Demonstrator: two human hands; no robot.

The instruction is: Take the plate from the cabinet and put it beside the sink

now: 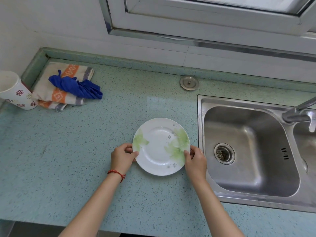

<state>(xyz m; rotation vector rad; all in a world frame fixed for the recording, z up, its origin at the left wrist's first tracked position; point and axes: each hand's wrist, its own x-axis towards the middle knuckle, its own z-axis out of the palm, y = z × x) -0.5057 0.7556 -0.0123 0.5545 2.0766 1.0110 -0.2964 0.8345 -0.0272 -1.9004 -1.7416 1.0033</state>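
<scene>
A white plate (159, 146) with pale green leaf prints lies flat over the speckled green countertop (85, 151), just left of the steel sink (248, 151). My left hand (122, 157) pinches the plate's left rim, thumb on top. On the right rim, close to the sink's edge, my right hand (195, 159) grips it the same way. Whether the plate rests fully on the counter or hovers just above it is unclear. No cabinet is in view.
Folded orange-striped towels (56, 93) with a blue cloth (77, 87) on top lie at the back left, beside a patterned white cup (15, 91). A round metal cap (189, 82) sits behind the sink. The faucet (301, 112) juts in at right. A window frame (205, 23) is above.
</scene>
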